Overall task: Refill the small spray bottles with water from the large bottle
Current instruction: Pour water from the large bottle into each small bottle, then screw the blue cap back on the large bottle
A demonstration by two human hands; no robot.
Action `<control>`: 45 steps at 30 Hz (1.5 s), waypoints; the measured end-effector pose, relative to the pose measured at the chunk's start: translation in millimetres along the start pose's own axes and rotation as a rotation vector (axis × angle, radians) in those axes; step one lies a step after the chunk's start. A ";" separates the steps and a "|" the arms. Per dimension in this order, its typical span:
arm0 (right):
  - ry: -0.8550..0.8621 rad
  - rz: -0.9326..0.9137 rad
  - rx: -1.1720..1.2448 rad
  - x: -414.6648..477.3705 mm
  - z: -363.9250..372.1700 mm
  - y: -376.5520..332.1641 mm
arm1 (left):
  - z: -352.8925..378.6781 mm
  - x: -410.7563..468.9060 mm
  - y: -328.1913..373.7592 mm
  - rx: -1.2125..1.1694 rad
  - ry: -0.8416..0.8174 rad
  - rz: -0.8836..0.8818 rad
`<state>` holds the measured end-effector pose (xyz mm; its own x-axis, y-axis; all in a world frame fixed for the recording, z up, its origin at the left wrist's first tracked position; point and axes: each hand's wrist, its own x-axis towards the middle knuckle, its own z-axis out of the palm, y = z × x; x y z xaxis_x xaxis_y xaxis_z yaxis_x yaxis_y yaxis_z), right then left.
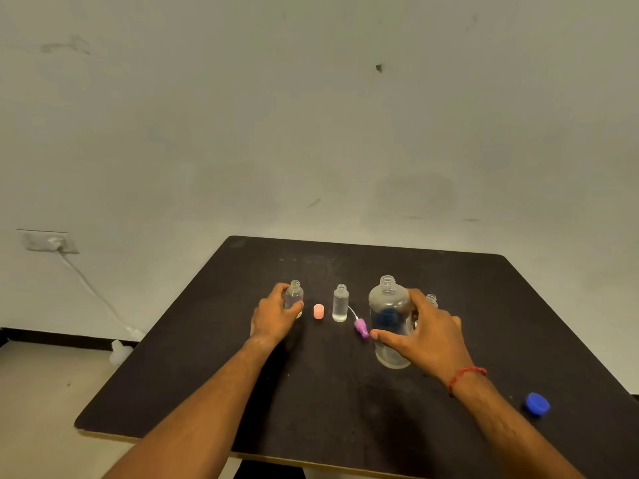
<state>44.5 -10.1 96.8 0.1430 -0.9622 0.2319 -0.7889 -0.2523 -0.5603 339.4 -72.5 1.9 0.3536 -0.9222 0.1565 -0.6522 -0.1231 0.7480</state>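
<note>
My left hand [275,318] grips a small clear spray bottle [294,295] that stands uncapped at the left of the row. My right hand [423,328] grips the large clear bottle [389,316], which stands open-necked and holds water. Between them a second small bottle [340,303] stands uncapped with water in it. A third small bottle [431,300] shows only its neck behind my right hand. A purple spray head [361,327] with its thin tube lies on the table, and a pink cap [318,311] stands beside the middle bottle.
The dark square table [345,402] carries a blue cap [537,404] near its right front edge. A wall socket [52,242] with a white cable sits low on the wall to the left. A white object [120,351] lies on the floor by the table's left edge.
</note>
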 end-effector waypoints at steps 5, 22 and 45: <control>0.007 0.031 0.039 -3.0 -2.3 3.1 | 5.1 3.5 -2.2 -0.029 -0.012 -0.011; 0.084 0.069 0.115 -10.6 -11.4 36.6 | -13.7 -39.0 23.7 -0.229 0.434 0.105; 0.116 0.065 0.298 -54.2 -56.5 119.8 | 127.8 -138.1 198.6 -0.422 -0.342 0.509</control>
<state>-91.5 17.6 62.1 0.0161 -0.9634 0.2674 -0.5818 -0.2265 -0.7811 75.4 -16.4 46.4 -0.1971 -0.8985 0.3922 -0.3422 0.4379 0.8313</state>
